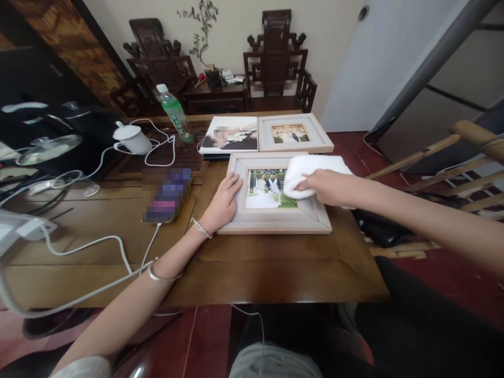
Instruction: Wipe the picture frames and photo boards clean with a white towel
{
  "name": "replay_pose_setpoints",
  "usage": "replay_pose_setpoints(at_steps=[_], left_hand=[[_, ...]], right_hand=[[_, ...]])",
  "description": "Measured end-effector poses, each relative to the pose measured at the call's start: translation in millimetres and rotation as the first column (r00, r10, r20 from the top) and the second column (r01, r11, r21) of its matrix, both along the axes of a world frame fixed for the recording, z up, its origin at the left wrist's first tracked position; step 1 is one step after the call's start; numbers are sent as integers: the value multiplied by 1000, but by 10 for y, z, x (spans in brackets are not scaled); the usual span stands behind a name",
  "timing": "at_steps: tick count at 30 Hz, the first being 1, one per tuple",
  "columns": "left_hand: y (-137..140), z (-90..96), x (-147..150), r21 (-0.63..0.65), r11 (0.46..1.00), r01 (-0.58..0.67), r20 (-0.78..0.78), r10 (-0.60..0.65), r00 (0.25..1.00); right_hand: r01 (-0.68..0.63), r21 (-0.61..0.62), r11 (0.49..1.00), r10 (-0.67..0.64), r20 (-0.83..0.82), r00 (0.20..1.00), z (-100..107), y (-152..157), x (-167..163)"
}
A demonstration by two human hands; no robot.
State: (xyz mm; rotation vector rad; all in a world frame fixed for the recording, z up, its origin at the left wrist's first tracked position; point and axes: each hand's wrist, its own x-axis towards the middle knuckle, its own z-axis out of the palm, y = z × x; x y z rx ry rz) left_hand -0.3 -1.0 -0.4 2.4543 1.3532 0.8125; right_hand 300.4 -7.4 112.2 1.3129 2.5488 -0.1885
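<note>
A light wooden picture frame [275, 229] with a wide pale mat lies face up on the table, holding a wedding photo [262, 191] of two people on grass. My left hand [223, 203] grips its left edge, fingers bent over the border. A folded white towel [311, 167] is bunched in my right hand [328, 186], which is closed on it. The towel lies against the frame's upper right part and hides that corner and some of the photo.
Behind are a second framed photo [326, 142] and a photo album [232, 142]. Leftward on the wooden table [275, 273] are a phone [167, 197] on a white cable, a green-labelled bottle [175, 113], a lidded white cup [132, 139] and a dark pot [53, 155]. Wooden chairs stand beyond.
</note>
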Motion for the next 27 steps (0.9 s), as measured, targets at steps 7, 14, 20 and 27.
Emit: replay_pose_setpoints(at_steps=[7, 14, 20, 27], left_hand=[[-6, -6, 11, 12, 1000, -19, 15, 19, 1000], [8, -18, 9, 26, 999, -22, 41, 21, 999], [19, -36, 14, 41, 999, -24, 77, 21, 997], [4, 11, 27, 16, 999, -42, 74, 40, 996]], right_hand=[[-165, 191, 968, 139, 142, 980, -130, 54, 12], [-141, 39, 989, 137, 107, 985, 68, -755, -186], [-115, -36, 993, 114, -20, 993, 92, -847, -480], [-346, -3, 938, 341, -161, 926, -118, -643, -980]])
